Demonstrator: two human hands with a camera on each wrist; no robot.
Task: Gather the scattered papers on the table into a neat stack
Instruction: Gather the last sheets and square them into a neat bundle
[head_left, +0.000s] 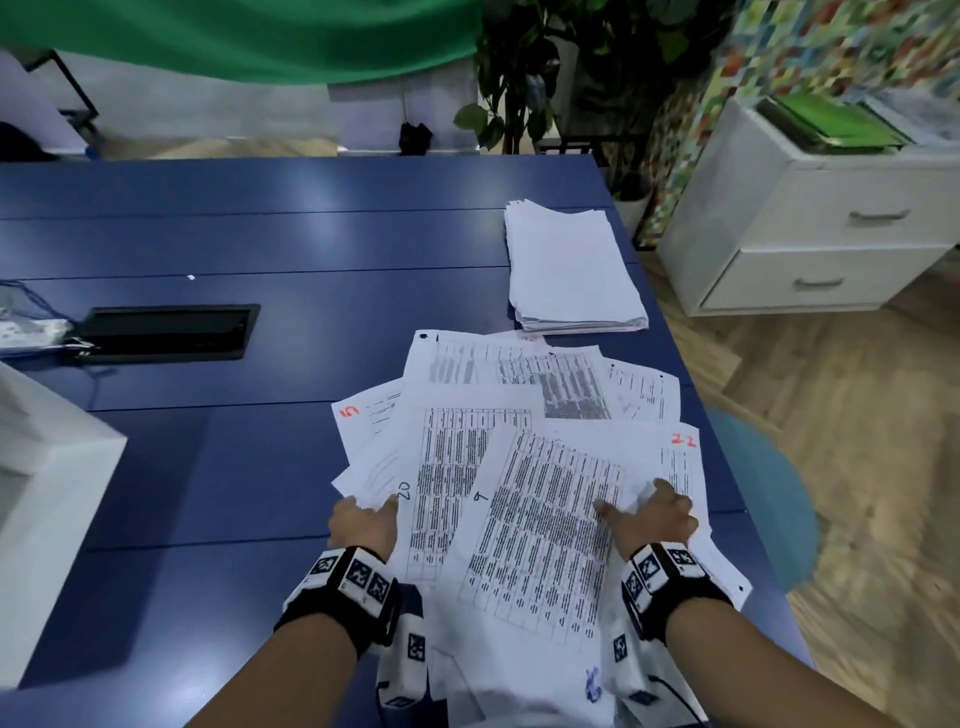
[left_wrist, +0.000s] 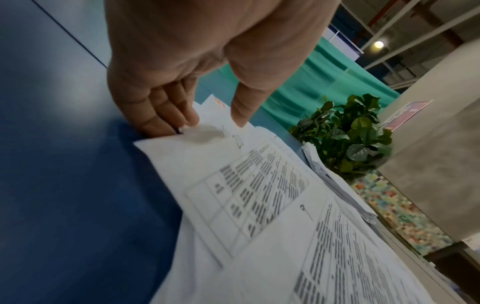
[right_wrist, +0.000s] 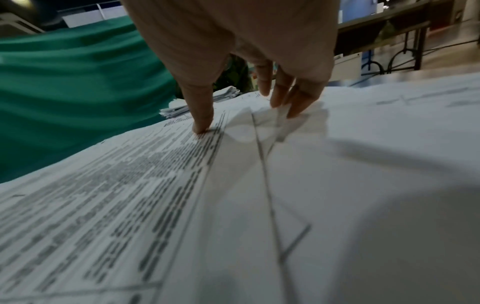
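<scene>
nearest the camera, two forearms with black wrist bands (head_left: 347, 587) bearing white marker tiles. just beyond, the left hand (head_left: 364, 524) at the left edge of the scattered papers (head_left: 524, 483), fingers (left_wrist: 166, 115) under the sheet corner and thumb on top, pinching that edge. right hand (head_left: 655, 512) at the right side of the same papers, thumb pressed flat on the top printed sheet, fingers (right_wrist: 296, 98) curled round a crumpled fold of paper and gripping it. papers fanned and overlapping on the near right part of the blue table (head_left: 260, 249), some overhanging its near edge; printed tables on them, handwritten marks "5", "20" and "22" among them, the red ones at the corners. beyond the papers, touching or just short of their far edge, a squared white stack (head_left: 571, 270) near the table's right edge. left of the papers, well apart, a black recessed cable box (head_left: 166, 332) in the table top, with cables beside it. off the table's right side, a white drawer cabinet (head_left: 810, 223). behind the table's far right corner, a leafy plant (head_left: 524, 78); green cloth (head_left: 234, 36) hanging at the far left.
</scene>
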